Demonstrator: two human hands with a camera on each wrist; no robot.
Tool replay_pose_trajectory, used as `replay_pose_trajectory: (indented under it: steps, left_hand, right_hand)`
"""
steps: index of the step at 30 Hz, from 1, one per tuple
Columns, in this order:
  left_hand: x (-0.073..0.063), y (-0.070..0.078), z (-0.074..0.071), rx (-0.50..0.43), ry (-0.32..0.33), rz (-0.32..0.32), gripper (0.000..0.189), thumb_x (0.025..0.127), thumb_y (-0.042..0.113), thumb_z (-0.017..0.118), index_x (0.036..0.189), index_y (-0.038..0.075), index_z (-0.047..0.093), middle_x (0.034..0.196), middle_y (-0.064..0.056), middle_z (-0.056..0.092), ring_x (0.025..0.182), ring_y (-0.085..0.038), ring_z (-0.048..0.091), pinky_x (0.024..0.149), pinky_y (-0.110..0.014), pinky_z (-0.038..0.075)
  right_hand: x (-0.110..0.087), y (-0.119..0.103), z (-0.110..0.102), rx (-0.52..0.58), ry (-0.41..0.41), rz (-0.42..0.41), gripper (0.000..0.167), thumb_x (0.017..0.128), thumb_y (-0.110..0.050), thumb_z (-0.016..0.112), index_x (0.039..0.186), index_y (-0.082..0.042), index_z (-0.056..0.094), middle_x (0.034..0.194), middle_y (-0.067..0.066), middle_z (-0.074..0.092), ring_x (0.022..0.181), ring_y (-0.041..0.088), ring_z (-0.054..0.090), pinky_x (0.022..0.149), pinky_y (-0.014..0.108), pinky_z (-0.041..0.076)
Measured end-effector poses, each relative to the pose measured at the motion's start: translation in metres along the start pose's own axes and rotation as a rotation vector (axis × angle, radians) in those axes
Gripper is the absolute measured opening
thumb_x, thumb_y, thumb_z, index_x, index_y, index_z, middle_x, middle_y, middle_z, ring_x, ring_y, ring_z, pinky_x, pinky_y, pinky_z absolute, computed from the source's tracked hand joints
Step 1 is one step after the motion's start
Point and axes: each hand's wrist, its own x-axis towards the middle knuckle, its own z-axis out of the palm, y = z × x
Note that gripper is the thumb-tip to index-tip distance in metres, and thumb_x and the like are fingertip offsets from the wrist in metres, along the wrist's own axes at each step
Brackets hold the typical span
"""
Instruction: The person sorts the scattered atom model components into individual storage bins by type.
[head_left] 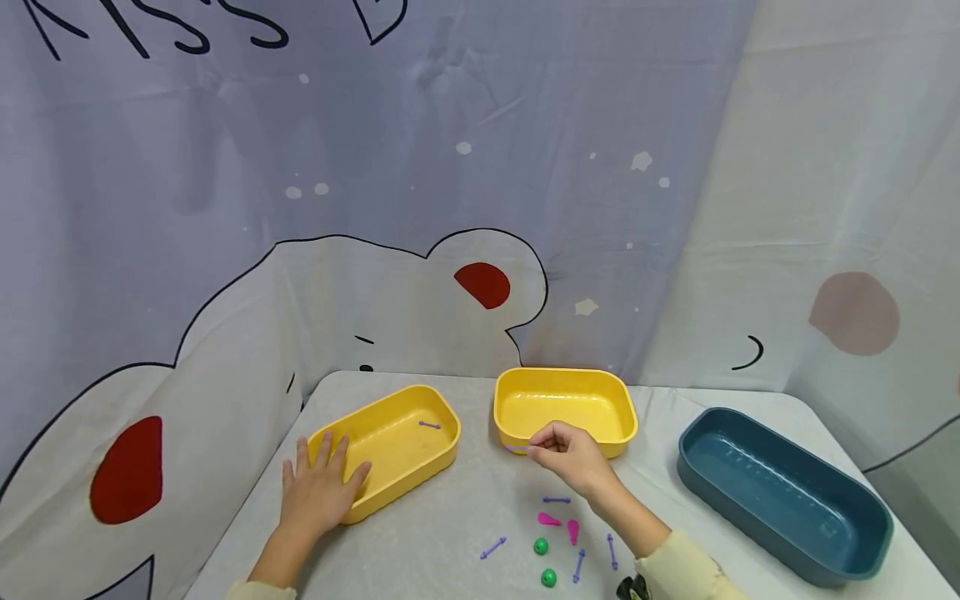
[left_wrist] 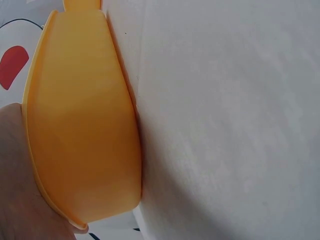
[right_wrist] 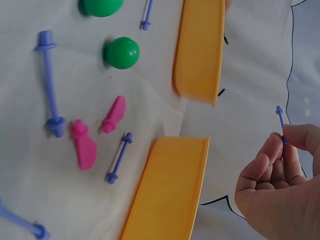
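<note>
My left hand [head_left: 318,492] rests with spread fingers over the near left rim of a yellow tray [head_left: 408,482]. Inside that tray lies one small purple rod [head_left: 430,425] with knobbed ends. Between thumb and fingertip, my right hand [head_left: 573,458] pinches another purple rod [right_wrist: 280,117] by one end. This hand is at the near rim of a second yellow tray [head_left: 517,433], and the held rod overlaps that rim in the head view. Several purple rods [head_left: 557,500], two pink pieces [head_left: 573,532] shaped like small paddles and two green balls [head_left: 541,546] lie on the table below the right hand.
A dark blue tray [head_left: 787,533] stands at the right side of the white table [head_left: 420,558]. Behind the table hangs a printed cloth [head_left: 600,208]. The yellow tray's outer wall [left_wrist: 85,110] fills the left part of the left wrist view.
</note>
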Motion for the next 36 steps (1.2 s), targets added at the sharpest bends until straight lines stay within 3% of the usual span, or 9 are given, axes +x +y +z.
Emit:
replay_pose_trajectory:
  steps: [16, 36]
  left_hand:
    - [-0.001, 0.000, -0.001, 0.004, 0.003, 0.004, 0.077, 0.104, 0.059, 0.039, 0.157, 0.003, 0.033, 0.164, -0.028, 0.020, 0.147, -0.060, 0.001, 0.112, -0.078, 0.003]
    - [0.000, -0.001, -0.001, 0.000, 0.007, 0.002, 0.076, 0.104, 0.057, 0.040, 0.158, 0.004, 0.033, 0.165, -0.026, 0.017, 0.148, -0.059, -0.001, 0.112, -0.078, 0.001]
  right_hand:
    - [0.021, -0.015, 0.022, -0.001, 0.013, 0.015, 0.012, 0.088, -0.014, 0.079, 0.094, -0.006, 0.071, 0.083, 0.001, 0.067, 0.075, 0.014, 0.056, 0.064, 0.023, 0.049]
    - [0.049, -0.021, 0.047, -0.030, 0.015, 0.023, 0.009, 0.089, -0.012, 0.076, 0.096, -0.008, 0.073, 0.089, 0.002, 0.068, 0.082, 0.017, 0.056, 0.069, 0.023, 0.049]
